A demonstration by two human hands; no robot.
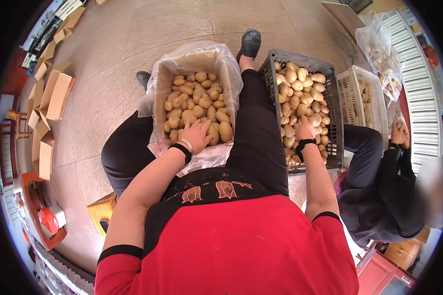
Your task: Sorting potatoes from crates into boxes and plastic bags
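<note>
Between my legs stands a cardboard box point(187, 60) lined with a clear plastic bag point(233, 79), with many potatoes point(198, 96) inside. My left hand point(196, 135) rests palm down on the potatoes at the box's near end, fingers spread, with no potato visibly gripped. To the right of my right leg is a black plastic crate point(337, 110) with slotted sides, heaped with more potatoes point(299, 79). My right hand point(305, 129) reaches into this crate, fingertips down among the potatoes. Whether it grasps one is hidden by the back of the hand.
At right, a co-worker point(376, 188) sits beside a white plastic crate point(350, 92) of potatoes, hands point(399, 134) around something small. Clear bags point(380, 51) holding produce stand behind that crate. Opened cardboard boxes point(46, 110) line the left side. A wooden stool point(102, 212) is near my left elbow.
</note>
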